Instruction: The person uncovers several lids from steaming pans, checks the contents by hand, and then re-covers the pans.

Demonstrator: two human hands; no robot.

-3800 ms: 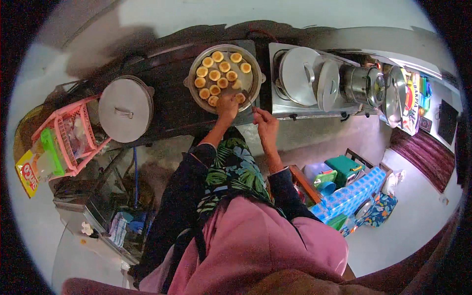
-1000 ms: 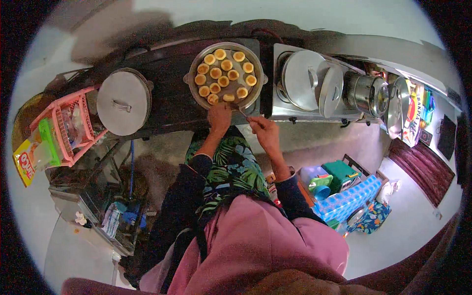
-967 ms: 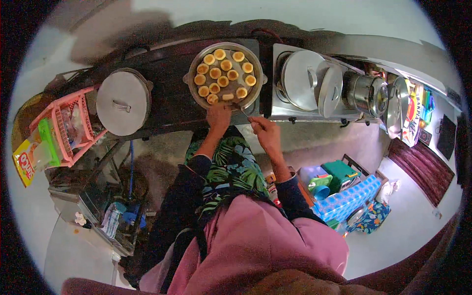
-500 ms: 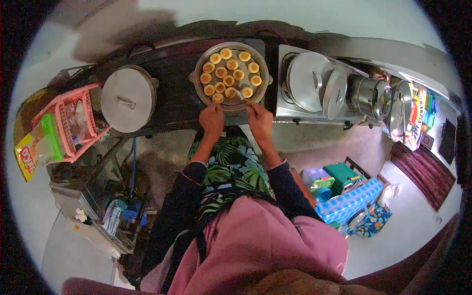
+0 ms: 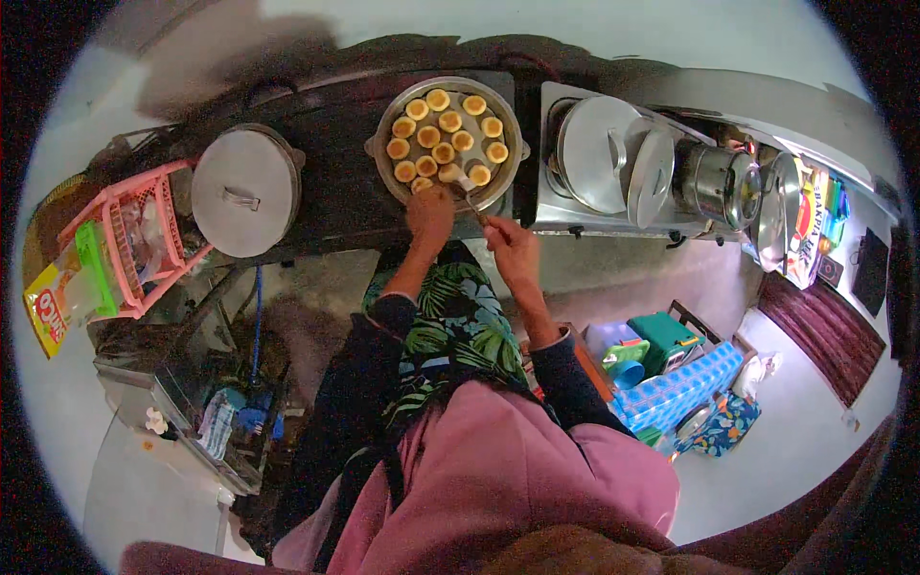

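Utensil (image 5: 475, 202) in right hand (image 5: 515, 251), beside cake (image 5: 449, 173).

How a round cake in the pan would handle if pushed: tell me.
The cakes look squat and flat-topped, so one would probably slide rather than roll. Small against the pan, each is likely light. Browned tops suggest some firmness.

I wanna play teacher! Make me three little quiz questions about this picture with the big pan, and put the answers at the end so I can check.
1. Which hand grips the slim silver metal utensil?
2. True or false: the pink plastic rack stands to the left of the round grey metal pan.
3. What lies in the pan? a) red apples b) small round golden-brown cakes c) green leaves

Key: 1. The right hand. 2. True. 3. b.
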